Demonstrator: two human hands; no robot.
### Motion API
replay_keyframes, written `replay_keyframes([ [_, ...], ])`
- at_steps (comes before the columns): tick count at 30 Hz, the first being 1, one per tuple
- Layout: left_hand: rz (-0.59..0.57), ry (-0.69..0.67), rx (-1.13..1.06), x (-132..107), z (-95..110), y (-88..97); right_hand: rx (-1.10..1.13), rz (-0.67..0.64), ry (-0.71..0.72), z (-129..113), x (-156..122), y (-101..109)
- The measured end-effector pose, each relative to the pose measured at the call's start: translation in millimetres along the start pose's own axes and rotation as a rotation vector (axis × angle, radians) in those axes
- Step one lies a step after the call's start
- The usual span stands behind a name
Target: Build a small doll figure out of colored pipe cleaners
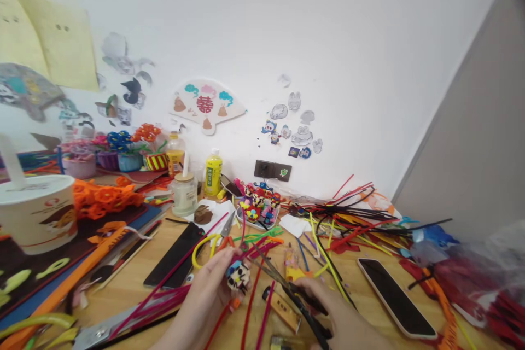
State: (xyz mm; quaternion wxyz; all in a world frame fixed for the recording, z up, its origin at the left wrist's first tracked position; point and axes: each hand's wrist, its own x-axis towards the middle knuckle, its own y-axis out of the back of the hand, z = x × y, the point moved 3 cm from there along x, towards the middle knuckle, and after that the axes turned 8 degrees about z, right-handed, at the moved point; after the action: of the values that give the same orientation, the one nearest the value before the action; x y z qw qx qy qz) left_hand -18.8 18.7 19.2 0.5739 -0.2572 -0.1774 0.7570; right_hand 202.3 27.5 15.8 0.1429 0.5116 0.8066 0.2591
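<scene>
A home craft corner: a wooden desk (127, 279) heaped with pipe cleaners (348, 213), pipe-cleaner flowers in pots (118, 142), and paper cut-outs (302, 135) stuck on a white wall (348, 38).

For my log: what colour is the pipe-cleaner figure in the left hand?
Pipe-cleaner figure: black and white, blue on top; head view.

Bright even light, faint shadows, warped edges
</scene>
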Motion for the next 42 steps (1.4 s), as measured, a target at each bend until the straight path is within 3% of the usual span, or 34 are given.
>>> replay_keyframes([
  [6,-0.049,0.055,0.147,-5,-14,-2.3,0.242,-0.093,0.112,4,2,-15],
  [11,-0.075,0.097,0.228,-10,-18,-4.7,0.237,-0.086,0.134,17,8,-21],
  [21,-0.107,0.058,0.345,-5,-21,-0.9,0.130,-0.157,0.146,-5,4,-22],
  [42,-0.107,-0.066,0.421,-4,-9,-2.2,0.081,-0.154,0.162,-4,-1,-14],
])
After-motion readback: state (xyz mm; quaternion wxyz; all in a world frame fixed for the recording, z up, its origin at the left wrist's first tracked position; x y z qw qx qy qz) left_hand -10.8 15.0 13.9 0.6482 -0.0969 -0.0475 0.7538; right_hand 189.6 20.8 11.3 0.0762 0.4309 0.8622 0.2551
